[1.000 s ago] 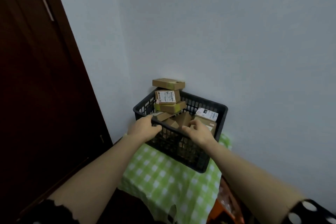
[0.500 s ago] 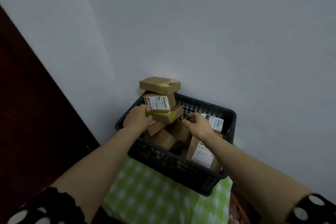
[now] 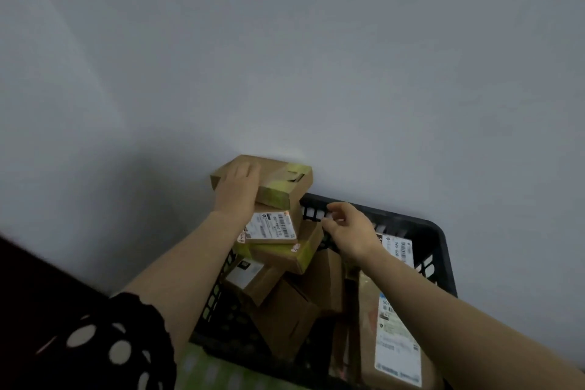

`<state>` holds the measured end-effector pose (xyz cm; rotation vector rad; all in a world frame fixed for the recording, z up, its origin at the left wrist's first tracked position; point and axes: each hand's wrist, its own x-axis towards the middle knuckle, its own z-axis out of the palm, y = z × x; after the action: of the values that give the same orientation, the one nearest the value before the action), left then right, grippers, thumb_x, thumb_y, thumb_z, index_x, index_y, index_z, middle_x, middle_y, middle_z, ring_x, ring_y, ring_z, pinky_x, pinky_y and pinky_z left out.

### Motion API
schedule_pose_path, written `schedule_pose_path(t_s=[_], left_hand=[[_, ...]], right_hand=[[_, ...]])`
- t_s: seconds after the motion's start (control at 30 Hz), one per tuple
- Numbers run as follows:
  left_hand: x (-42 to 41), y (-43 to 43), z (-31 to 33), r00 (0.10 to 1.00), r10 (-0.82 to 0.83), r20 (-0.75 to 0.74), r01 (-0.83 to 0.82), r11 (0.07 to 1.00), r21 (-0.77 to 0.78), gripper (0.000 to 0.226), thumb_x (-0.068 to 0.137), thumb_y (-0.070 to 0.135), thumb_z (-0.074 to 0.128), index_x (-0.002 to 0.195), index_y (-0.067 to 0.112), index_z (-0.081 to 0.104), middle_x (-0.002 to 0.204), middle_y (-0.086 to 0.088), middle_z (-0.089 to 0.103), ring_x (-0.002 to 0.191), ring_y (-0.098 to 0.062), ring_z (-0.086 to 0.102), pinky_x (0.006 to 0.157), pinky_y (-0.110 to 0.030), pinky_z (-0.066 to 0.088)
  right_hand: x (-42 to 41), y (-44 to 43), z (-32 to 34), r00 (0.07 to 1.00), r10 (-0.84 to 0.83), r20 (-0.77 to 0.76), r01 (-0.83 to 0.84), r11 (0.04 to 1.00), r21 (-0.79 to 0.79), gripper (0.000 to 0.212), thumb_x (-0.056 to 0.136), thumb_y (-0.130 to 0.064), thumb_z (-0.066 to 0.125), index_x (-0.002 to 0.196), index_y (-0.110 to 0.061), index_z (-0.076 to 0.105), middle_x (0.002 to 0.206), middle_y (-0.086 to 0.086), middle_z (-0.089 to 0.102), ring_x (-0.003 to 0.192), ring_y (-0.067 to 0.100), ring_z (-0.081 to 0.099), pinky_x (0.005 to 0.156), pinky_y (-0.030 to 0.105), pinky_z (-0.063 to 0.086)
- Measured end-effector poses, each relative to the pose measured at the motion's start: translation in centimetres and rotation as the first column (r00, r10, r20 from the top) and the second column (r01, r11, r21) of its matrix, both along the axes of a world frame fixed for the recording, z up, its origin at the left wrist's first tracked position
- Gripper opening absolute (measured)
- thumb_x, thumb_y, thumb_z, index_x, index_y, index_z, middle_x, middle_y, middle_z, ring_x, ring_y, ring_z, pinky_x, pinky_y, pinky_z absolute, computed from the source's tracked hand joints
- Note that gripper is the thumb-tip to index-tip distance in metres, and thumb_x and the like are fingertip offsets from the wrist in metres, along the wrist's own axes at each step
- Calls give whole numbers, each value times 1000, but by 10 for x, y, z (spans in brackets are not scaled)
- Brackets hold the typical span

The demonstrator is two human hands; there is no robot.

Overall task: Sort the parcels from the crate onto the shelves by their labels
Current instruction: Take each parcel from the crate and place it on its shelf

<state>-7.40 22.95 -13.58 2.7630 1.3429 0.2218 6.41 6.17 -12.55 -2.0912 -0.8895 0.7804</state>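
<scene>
A black plastic crate (image 3: 440,250) stands against the wall, filled with several brown cardboard parcels. Three of them are stacked at its back left. The top parcel (image 3: 285,180) has yellow-green tape. My left hand (image 3: 235,187) lies over its near left end, fingers across the top and thumb hidden. Below it sit a parcel with a white label (image 3: 272,226) and another taped parcel (image 3: 286,256). My right hand (image 3: 348,228) hovers over the crate beside the stack, fingers loosely curled, holding nothing.
A large labelled parcel (image 3: 395,336) leans in the crate's right side, with more boxes (image 3: 285,317) below the stack. A green checked cloth (image 3: 196,367) lies under the crate. The pale wall is directly behind, and a dark door (image 3: 28,279) is at lower left.
My left hand has risen from the lower parcels up onto the top parcel. My right hand lifted slightly off the boxes. The camera has moved closer to the crate.
</scene>
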Motion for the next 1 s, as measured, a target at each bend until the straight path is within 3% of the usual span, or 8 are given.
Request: schedule_pose_path(t_s=[0.2, 0.33, 0.47, 0.57, 0.7, 0.77, 0.83, 1.0], left_hand=[[12, 32, -25, 971, -161, -178, 171, 984, 42, 74, 84, -3, 54, 148, 10, 20, 150, -9, 29, 139, -24, 25, 117, -35, 12], [14, 38, -34, 959, -202, -199, 218, 974, 62, 73, 84, 2, 56, 148, 11, 21, 149, -8, 32, 138, -24, 29, 119, -36, 12], [6, 41, -24, 970, -240, -34, 241, 970, 15, 61, 86, 7, 55, 143, 13, 33, 144, -7, 40, 133, -23, 35, 111, -32, 25], [-8, 30, 4, 954, -189, 232, 201, 979, -27, 57, 83, 11, 61, 137, 13, 43, 134, -7, 49, 122, -23, 46, 94, -31, 38], [-19, -8, 59, 775, 147, 615, 33, 962, -272, 51, 79, 13, 71, 126, 9, 54, 114, -1, 57, 101, -18, 56, 84, -28, 45], [-26, -33, 83, 601, 382, 702, 95, 838, -537, 39, 81, 8, 70, 118, 7, 60, 111, -3, 65, 97, -19, 63, 85, -31, 51], [-41, -70, 104, 436, 546, 716, 216, 709, -672, 26, 84, 2, 65, 110, 7, 64, 108, -10, 69, 96, -23, 66, 85, -34, 54], [-85, -174, 141, 316, 641, 699, 261, 650, -714, 16, 88, 1, 57, 98, 9, 67, 92, -7, 71, 80, -19, 66, 80, -32, 55]], right_hand=[[5, 20, -18, 999, -45, -19, 44, 999, -22, 41, 94, -22, 55, 135, -16, 47, 128, 4, 55, 112, 14, 53, 82, 24, 45], [7, 20, -26, 998, -46, -42, 45, 998, -39, 42, 95, -21, 55, 135, -16, 47, 131, 4, 55, 119, 16, 52, 95, 27, 44], [7, 16, -27, 997, -44, -59, 43, 999, -21, 39, 94, -21, 56, 132, -15, 50, 126, 4, 58, 114, 16, 54, 94, 26, 44], [7, 11, -17, 990, -78, -118, 81, 996, 22, 34, 94, -18, 56, 128, -13, 53, 118, 5, 61, 105, 17, 57, 85, 24, 45], [4, -1, 9, 953, -98, -286, 132, 986, 101, 29, 94, -15, 56, 122, -8, 55, 107, 6, 62, 95, 19, 60, 83, 30, 49], [0, -8, 21, 942, -71, -329, 117, 985, 124, 34, 92, -19, 59, 123, -6, 55, 107, 6, 62, 99, 21, 60, 92, 39, 50], [-8, -22, 37, 937, 3, -350, 56, 986, 158, 38, 90, -30, 62, 121, -10, 56, 110, 4, 63, 102, 19, 60, 93, 41, 50], [-32, -78, 75, 798, 274, -536, -127, 947, 295, 27, 89, -34, 60, 107, -15, 64, 101, 6, 72, 83, 13, 67, 67, 23, 50]])
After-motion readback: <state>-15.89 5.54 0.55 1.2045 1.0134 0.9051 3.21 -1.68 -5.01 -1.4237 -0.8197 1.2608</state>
